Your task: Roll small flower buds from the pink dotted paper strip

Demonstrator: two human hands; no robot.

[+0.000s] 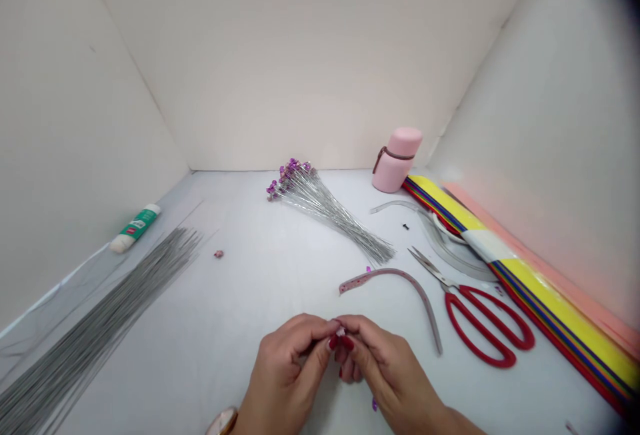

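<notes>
My left hand [290, 365] and my right hand [383, 365] meet near the front of the white table, fingertips pinched together on a tiny pale piece [341, 332] between them. A curved strip of purple glittery tape [400, 282] lies just beyond my right hand. A bundle of thin silver wires with small purple flower heads [325, 205] lies further back at the centre. Red-handled scissors [480, 318] lie to the right of my hands.
A long bundle of plain grey wires [95, 335] runs along the left. A green-and-white glue stick [135, 227] lies by the left wall. A pink container [397, 160] stands at the back. Coloured paper sheets [550, 295] lie along the right wall. A tiny purple bud [219, 254] lies loose.
</notes>
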